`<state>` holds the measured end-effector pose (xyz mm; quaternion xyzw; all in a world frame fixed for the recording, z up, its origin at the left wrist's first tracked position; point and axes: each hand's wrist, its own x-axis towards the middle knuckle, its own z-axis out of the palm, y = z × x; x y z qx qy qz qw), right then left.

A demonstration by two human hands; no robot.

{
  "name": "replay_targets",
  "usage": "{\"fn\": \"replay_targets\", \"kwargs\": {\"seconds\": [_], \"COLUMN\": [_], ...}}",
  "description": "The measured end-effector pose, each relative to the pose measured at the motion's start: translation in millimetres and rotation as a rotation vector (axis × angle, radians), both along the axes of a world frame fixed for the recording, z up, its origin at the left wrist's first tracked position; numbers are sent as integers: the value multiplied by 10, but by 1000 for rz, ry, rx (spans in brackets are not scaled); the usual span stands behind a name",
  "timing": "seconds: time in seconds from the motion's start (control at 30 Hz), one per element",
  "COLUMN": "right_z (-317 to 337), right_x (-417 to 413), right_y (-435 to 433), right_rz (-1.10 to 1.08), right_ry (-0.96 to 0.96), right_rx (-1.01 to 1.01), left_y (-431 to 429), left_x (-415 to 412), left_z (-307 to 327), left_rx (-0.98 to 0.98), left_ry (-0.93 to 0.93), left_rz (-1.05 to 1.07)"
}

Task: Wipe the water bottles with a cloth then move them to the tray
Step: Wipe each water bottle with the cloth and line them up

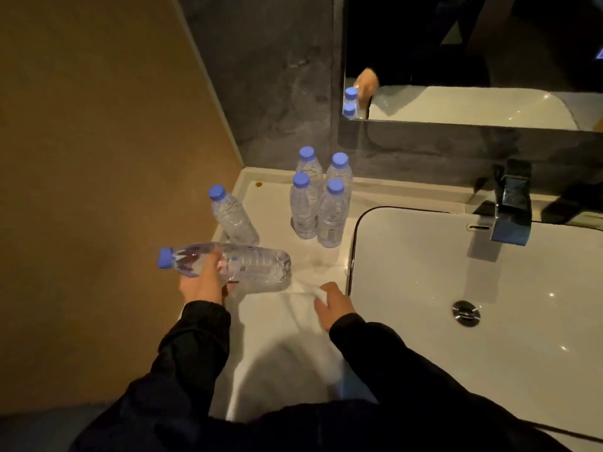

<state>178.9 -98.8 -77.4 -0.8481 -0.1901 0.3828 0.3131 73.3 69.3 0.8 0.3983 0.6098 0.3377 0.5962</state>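
Observation:
My left hand [204, 285] grips a clear water bottle [248, 264] with a blue cap, held on its side above the white counter. My right hand [332, 303] pinches a white cloth [293, 340] that lies spread on the counter near the front edge. One more bottle [233, 216] stands alone by the left wall. Several others [318, 203] stand upright in a tight group toward the back. I cannot make out a tray apart from the white surface under them.
A white basin [473, 272] with a metal drain [466, 313] fills the right side. A chrome faucet [509, 203] stands behind it. A mirror [473, 60] hangs on the dark back wall. A tan wall [98, 158] closes the left.

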Motion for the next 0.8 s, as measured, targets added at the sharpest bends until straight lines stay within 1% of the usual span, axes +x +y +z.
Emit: {"fn": "replay_targets", "kwargs": {"seconds": [0.1, 0.23, 0.27, 0.33, 0.4, 0.5, 0.67, 0.73, 0.8], "right_z": [56, 235, 258, 274, 280, 302, 381, 423, 418], "right_x": [46, -93, -124, -182, -235, -318, -409, -453, -549], "right_y": [171, 337, 356, 371, 347, 297, 137, 61, -10], "right_rz": [-111, -206, -211, -152, -54, 84, 220, 323, 456], "right_ry": [114, 300, 332, 338, 285, 109, -40, -109, -173], "right_rx": [67, 285, 313, 328, 299, 235, 246, 240, 174], "left_y": [-25, -193, -239, -328, -390, -429, -457, -495, -530], "left_x": [-369, -703, -754, -807, -805, -779, -744, -722, -695], "left_z": [34, -74, -111, -148, -136, -147, -200, -203, -206], "left_rx": [-61, -157, -174, -186, -188, -192, -178, -172, -210], "left_ry": [-42, -66, -74, -71, -65, -44, 7, 32, 26], "left_rz": [-14, -43, -42, -39, -3, 67, 177, 232, 313]}}
